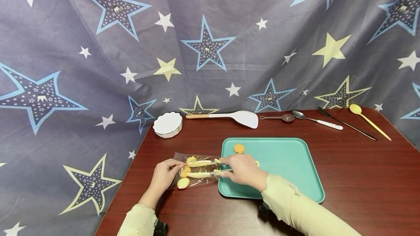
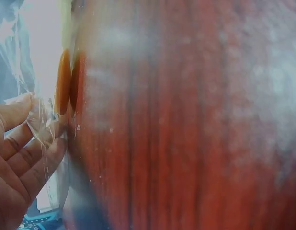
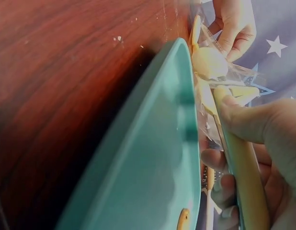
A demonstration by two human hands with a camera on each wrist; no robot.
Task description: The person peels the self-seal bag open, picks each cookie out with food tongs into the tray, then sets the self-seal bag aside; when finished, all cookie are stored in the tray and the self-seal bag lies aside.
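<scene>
My left hand (image 1: 165,174) pinches the edge of a clear plastic bag (image 1: 200,183), left of the tray. In the left wrist view the film (image 2: 16,52) runs between thumb and fingers, beside a cookie (image 2: 63,81). My right hand (image 1: 244,170) grips a pair of tongs (image 1: 201,174) with pale yellow tips and metal arms. The spread tips point left, overlapping the bag in the head view. Round cookies (image 1: 183,183) and a yellow piece (image 1: 191,160) lie around the tips. The tongs' yellow handle (image 3: 246,182) fills my right grip.
A teal tray (image 1: 285,152) carries a cookie (image 1: 238,148) and a small pale ring partly behind my hand. Along the back stand a white fluted dish (image 1: 168,124), a white spatula (image 1: 244,118), a measuring spoon (image 1: 288,118) and several long-handled utensils. A star-printed curtain hangs behind.
</scene>
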